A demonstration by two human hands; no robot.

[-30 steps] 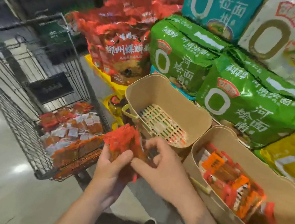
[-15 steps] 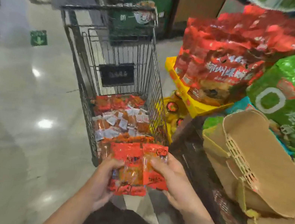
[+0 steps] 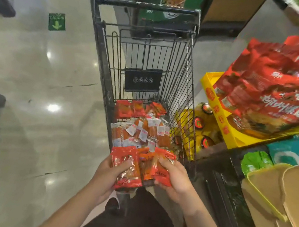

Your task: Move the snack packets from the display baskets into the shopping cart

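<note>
- While both hands hold a bundle of red snack packets [image 3: 141, 169] at the near end of a wire shopping cart [image 3: 104, 49], the left hand [image 3: 109, 174] grips from the left, thumb curled over the front packet.
- Right hand [image 3: 175, 180]: fingers curled round the bundle's right side, thumb on top.
- Inside the cart, a pile of loose red and orange packets [image 3: 140, 125] covers the bottom.
- To the right, two tan display baskets [image 3: 278, 196] sit below large red noodle bags [image 3: 281, 84].

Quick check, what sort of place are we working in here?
Almost certainly a supermarket aisle: a black wire shopping cart on polished floor, stacked red noodle bags on display, and tan display baskets at right.
</note>
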